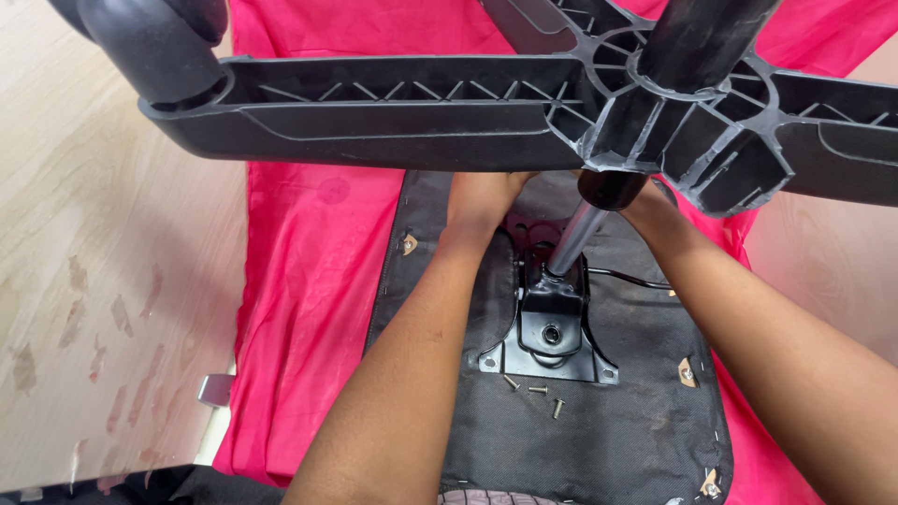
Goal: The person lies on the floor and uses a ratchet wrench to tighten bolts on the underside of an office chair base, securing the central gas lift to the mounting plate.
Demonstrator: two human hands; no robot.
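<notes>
On a pale wood floor under red cloth (309, 281): upturned chair seat (599, 440), mounting plate (552, 327), gas cylinder (572, 238), star base (524, 112) — likely heavy, rigid, best gripped by spokes; left hand (482, 201), right hand (650, 208) behind base, grip untellable; loose screws (538, 390) nearby.

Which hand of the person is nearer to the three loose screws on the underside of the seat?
Left. The left hand is up and slightly left of the loose screws; the right hand is farther up-right, beyond the metal column. The chair base partly hides both hands.
</notes>
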